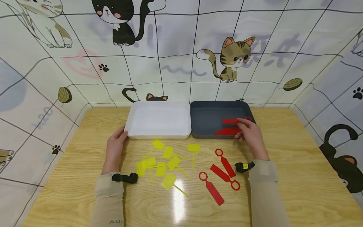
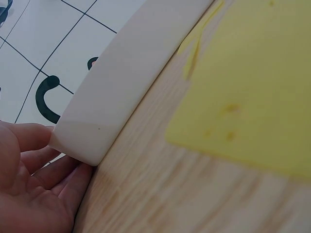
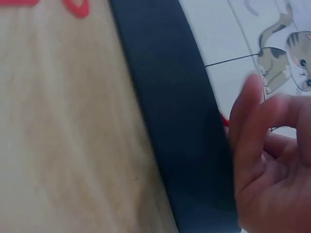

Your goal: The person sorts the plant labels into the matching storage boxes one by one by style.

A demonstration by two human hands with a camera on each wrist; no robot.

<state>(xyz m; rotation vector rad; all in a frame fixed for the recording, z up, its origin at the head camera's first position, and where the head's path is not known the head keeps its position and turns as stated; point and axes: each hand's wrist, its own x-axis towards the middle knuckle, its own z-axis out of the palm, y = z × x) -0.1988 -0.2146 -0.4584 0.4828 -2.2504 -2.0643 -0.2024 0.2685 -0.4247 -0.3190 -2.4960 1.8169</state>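
My left hand [image 1: 115, 148] holds the near left corner of a white tray [image 1: 158, 136], its fingers against the tray wall [image 2: 112, 97] in the left wrist view. My right hand [image 1: 250, 134] hovers over the near right part of a dark grey tray [image 1: 207, 118], fingers loosely bent. Below its fingertips lie red ring-ended tags [image 1: 227, 131], partly hidden by the hand. The right wrist view shows these fingers [image 3: 250, 141] beside the dark tray's wall [image 3: 170, 107], with nothing visibly pinched and a sliver of red behind the rim.
Several yellow rectangular tags with thin stems [image 1: 169, 181] lie scattered and partly overlapping in front of the white tray. Three red ring-ended tags [image 1: 214, 192] lie on the wooden table [image 1: 295, 189] near my right forearm. A cat-patterned cloth [image 1: 181, 69] stands behind the trays.
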